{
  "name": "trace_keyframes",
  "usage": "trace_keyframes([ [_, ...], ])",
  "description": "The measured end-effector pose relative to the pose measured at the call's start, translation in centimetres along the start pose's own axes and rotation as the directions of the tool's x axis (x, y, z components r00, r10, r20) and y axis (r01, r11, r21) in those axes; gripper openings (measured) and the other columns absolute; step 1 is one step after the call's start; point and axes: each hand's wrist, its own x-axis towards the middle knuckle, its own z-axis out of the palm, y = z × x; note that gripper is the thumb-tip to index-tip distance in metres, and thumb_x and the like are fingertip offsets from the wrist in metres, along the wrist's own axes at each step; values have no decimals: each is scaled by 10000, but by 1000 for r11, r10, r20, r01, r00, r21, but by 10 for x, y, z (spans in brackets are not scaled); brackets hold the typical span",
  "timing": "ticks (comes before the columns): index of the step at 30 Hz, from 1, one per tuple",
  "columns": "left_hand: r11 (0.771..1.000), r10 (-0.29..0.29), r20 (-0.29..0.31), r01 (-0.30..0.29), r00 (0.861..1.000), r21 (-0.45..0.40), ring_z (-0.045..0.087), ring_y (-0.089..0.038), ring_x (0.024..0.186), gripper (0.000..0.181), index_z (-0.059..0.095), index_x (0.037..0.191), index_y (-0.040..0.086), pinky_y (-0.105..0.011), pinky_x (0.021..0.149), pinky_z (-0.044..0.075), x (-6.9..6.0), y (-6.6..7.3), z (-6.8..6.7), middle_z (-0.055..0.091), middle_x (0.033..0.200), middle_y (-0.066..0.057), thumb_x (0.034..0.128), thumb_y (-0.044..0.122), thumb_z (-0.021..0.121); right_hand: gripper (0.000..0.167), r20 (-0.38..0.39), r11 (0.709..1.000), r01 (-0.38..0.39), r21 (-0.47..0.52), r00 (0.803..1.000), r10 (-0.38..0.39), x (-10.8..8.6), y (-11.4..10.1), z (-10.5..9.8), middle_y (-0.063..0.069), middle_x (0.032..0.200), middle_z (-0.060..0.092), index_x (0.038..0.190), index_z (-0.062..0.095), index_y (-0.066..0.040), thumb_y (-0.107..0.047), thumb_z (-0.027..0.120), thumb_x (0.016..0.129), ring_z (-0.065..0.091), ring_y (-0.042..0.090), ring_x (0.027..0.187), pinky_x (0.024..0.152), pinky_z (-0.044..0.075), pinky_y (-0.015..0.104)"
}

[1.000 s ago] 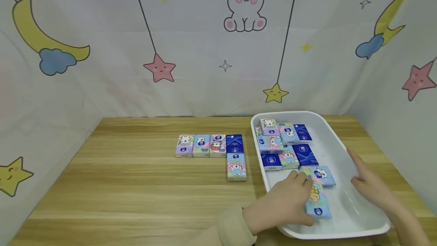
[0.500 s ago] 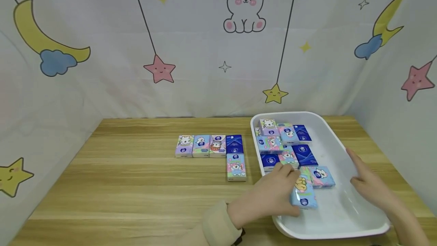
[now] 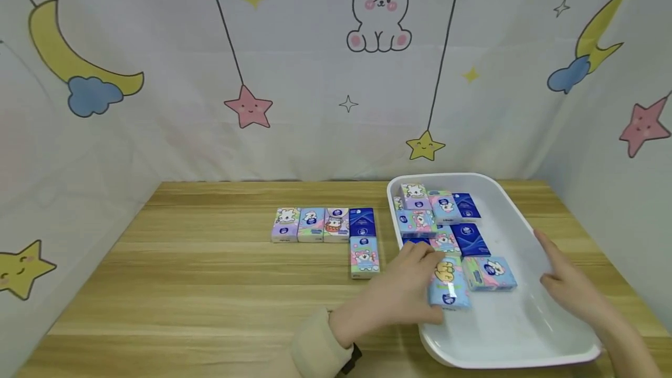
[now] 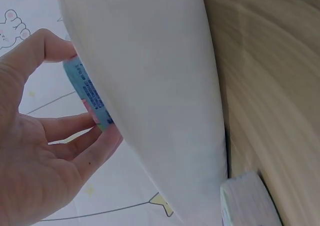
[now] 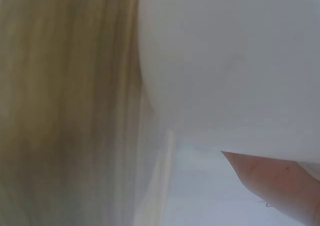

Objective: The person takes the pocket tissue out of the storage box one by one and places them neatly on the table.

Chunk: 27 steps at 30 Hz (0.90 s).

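In the head view my left hand [image 3: 401, 287] grips a light blue tissue pack [image 3: 451, 287] over the near left part of the white tray [image 3: 517, 340]. The left wrist view shows the pack [image 4: 89, 93] between thumb and fingers of this hand [image 4: 42, 151], partly hidden by the tray wall [image 4: 150, 85]. On the tray's right rim my right hand [image 3: 580, 293] holds the edge; a digit [image 5: 275, 183] shows past the wall in the right wrist view. Blue packs [image 3: 471, 240] and patterned packs [image 3: 490, 274] lie in the tray, some stacked at its far left.
Left of the tray on the wooden table [image 3: 210, 308], three patterned packs [image 3: 311, 225] and a dark blue one [image 3: 362, 222] form a row, with a pink-and-blue pack [image 3: 364, 257] below the blue one. A printed curtain [image 3: 294, 150] stands behind and at both sides.
My left hand has moved left and slightly away from me with the light blue pack, uncovering more of the pack lying to its right. My right hand stays on the rim.
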Motion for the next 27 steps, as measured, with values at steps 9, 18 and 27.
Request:
trace_keyframes([
  [9, 992, -44, -8, 43, 999, -117, 444, -142, 1172, 852, 444, 1415, 73, -187, 1002, 453, -8, -15, -10, 500, 1316, -23, 681, 331, 791, 828, 11, 1000, -26, 2, 1000, 26, 1, -1, -1, 411, 1504, 27, 1540, -61, -80, 136, 362, 862, 153, 680, 1280, 1155, -111, 340],
  [18, 984, -59, -66, 47, 996, -172, 460, -190, 1221, 844, 446, 1410, 47, -265, 1054, 441, -19, -35, -20, 512, 1332, -69, 680, 302, 785, 818, 7, 1000, -22, -18, 1000, 22, 1, -2, -1, 403, 1509, 19, 1537, -64, -68, 135, 362, 869, 119, 668, 1301, 1126, -136, 214],
  [27, 973, -138, -41, 128, 990, -192, 464, -170, 1134, 835, 453, 1398, 37, -261, 987, 470, -31, -60, -20, 516, 1295, -68, 660, 225, 795, 816, 17, 1000, -23, -20, 1000, 24, 2, -3, -1, 406, 1506, 11, 1536, -69, -64, 139, 358, 870, 105, 668, 1305, 1135, -142, 239],
])
